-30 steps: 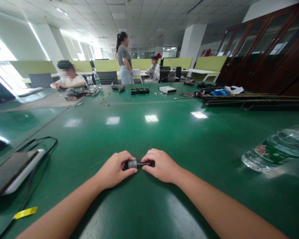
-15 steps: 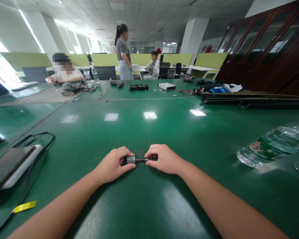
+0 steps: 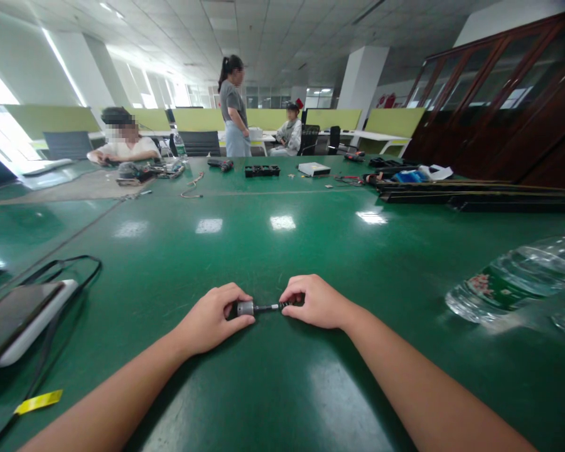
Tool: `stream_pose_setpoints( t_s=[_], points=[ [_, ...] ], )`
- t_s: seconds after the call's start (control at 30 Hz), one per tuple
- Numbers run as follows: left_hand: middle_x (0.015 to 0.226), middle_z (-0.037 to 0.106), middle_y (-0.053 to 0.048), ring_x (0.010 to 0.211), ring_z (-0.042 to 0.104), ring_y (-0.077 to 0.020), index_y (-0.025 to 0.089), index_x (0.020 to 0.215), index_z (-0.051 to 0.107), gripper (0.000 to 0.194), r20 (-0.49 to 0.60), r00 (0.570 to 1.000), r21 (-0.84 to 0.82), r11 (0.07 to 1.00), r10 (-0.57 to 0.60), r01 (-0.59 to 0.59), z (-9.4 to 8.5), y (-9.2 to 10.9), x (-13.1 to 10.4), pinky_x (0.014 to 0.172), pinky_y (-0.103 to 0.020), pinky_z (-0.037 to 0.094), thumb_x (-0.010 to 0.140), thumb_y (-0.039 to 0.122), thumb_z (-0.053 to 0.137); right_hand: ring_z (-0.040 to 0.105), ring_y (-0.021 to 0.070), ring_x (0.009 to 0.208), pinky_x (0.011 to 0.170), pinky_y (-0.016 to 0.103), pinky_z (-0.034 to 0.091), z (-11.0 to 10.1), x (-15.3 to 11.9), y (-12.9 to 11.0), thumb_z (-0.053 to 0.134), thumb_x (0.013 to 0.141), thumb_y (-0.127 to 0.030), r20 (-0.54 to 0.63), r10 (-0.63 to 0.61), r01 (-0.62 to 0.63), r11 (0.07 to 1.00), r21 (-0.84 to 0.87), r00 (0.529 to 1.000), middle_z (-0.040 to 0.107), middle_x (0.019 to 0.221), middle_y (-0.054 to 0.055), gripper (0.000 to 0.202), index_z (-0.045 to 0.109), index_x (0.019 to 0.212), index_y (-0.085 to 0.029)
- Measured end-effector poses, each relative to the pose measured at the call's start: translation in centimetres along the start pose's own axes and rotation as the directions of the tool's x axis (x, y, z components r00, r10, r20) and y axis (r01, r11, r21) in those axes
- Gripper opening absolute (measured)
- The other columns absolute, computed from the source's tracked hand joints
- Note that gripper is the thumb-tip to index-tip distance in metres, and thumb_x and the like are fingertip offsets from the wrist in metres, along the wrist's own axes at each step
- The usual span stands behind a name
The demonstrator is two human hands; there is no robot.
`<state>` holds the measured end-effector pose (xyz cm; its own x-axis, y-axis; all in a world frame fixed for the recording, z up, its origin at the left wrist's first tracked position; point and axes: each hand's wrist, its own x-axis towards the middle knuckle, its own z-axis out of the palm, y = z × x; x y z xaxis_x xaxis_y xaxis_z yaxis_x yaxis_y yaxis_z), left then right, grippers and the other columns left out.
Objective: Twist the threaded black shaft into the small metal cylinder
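A short grey metal cylinder [image 3: 245, 308] lies sideways just over the table, pinched between the thumb and fingers of my left hand [image 3: 219, 316]. From its right end a thin dark shaft [image 3: 265, 308] reaches rightward, with a bright silver stretch near its tip. My right hand [image 3: 316, 302] is closed at that tip, thumb and fingers around a small black ribbed piece [image 3: 286, 305] that looks like a coil spring. Whether this piece still sits on the shaft I cannot tell. My fingers hide the cylinder's left end and part of the ribbed piece.
The green table [image 3: 245, 245] spreads around my hands. At left lie a phone [image 3: 21, 307] and a black strap with a yellow tag [image 3: 40, 400]. A water bottle [image 3: 508, 282] lies at right. Tools, a black tray [image 3: 262, 171] and long black bars [image 3: 452, 194] are farther back. Several people are beyond.
My right hand has shifted slightly right, away from the cylinder, and the silver stretch of the shaft now shows. The left hand keeps its hold. The camera view has tilted a little upward.
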<state>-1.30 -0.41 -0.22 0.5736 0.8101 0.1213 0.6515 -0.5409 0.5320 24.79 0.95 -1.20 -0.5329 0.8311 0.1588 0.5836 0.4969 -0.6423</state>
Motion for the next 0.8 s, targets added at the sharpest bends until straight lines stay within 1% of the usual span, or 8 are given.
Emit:
stream_pose_setpoints(
  t_s=[0.2,0.33,0.43,0.5,0.57,0.73,0.8],
  points=[
    [0.087,0.062,-0.001,0.074,0.054,-0.016,0.02,0.103,0.066,0.026,0.005,1.0,0.009,1.0,-0.002,0.001,0.0,-0.2,0.0,0.068,-0.027,0.04,0.086,0.039,0.067,0.058,0.0116,0.068,0.062,0.023,0.041,0.2,0.1,-0.3,0.074,0.075,-0.021,-0.001,-0.025,0.025,1.0,-0.004,1.0,0.066,0.078,0.001,0.012,0.077,0.087,-0.02],
    [0.088,0.063,-0.001,0.075,0.055,-0.0161,0.021,0.103,0.066,0.024,-0.003,1.0,0.009,1.0,0.008,-0.008,0.0,-0.1,0.0,0.069,-0.027,0.04,0.085,0.037,0.069,0.058,0.0126,0.069,0.065,0.024,0.044,1.2,0.3,-1.2,0.074,0.074,-0.019,-0.03,-0.019,0.021,0.998,0.052,0.999,0.067,0.077,0.001,0.013,0.076,0.087,-0.019],
    [0.09,0.063,0.0,0.078,0.056,-0.0163,0.022,0.103,0.066,0.024,-0.013,1.0,0.012,1.0,0.008,-0.008,0.1,-0.1,0.0,0.071,-0.027,0.04,0.084,0.036,0.07,0.059,0.0128,0.073,0.071,0.025,0.046,2.2,0.5,-1.9,0.07,0.072,-0.008,-0.081,0.007,0.004,0.991,0.135,0.997,0.07,0.084,0.001,0.031,0.073,0.101,-0.02],
    [0.092,0.063,-0.001,0.079,0.056,-0.0165,0.021,0.104,0.065,0.025,-0.022,1.0,0.001,1.0,0.016,-0.016,0.1,0.0,-0.1,0.072,-0.027,0.04,0.083,0.035,0.071,0.06,0.0128,0.074,0.073,0.026,0.047,2.7,0.6,-2.0,0.068,0.073,-0.007,-0.088,0.03,-0.014,0.983,0.182,0.996,0.071,0.085,0.0,0.035,0.07,0.105,-0.02],
    [0.092,0.063,-0.001,0.08,0.056,-0.0165,0.021,0.105,0.065,0.028,-0.022,0.999,-0.006,1.0,0.024,-0.024,0.1,0.0,-0.1,0.072,-0.027,0.041,0.083,0.037,0.071,0.061,0.0127,0.074,0.074,0.026,0.048,3.0,0.7,-1.9,0.067,0.074,-0.009,-0.083,0.042,-0.023,0.976,0.216,0.996,0.072,0.084,0.0,0.034,0.069,0.106,-0.02],
    [0.09,0.063,-0.001,0.076,0.055,-0.0154,0.022,0.107,0.066,0.022,-0.005,1.0,-0.006,1.0,0.021,-0.021,-0.2,0.0,-0.2,0.07,-0.027,0.04,0.094,0.038,0.057,0.062,0.0133,0.075,0.075,0.027,0.048,3.0,0.6,-1.5,0.067,0.075,-0.01,-0.081,0.026,-0.007,0.975,0.22,0.996,0.072,0.085,0.0,0.033,0.069,0.106,-0.02],
    [0.088,0.063,-0.001,0.074,0.054,-0.0153,0.022,0.106,0.066,0.022,0.002,1.0,0.007,1.0,0.024,-0.024,-0.2,0.0,-0.2,0.069,-0.027,0.039,0.093,0.038,0.058,0.062,0.0135,0.075,0.074,0.027,0.048,2.9,0.6,-1.6,0.067,0.075,-0.01,-0.077,0.012,0.004,0.98,0.198,0.997,0.071,0.085,0.001,0.032,0.07,0.105,-0.019]
  ],
)
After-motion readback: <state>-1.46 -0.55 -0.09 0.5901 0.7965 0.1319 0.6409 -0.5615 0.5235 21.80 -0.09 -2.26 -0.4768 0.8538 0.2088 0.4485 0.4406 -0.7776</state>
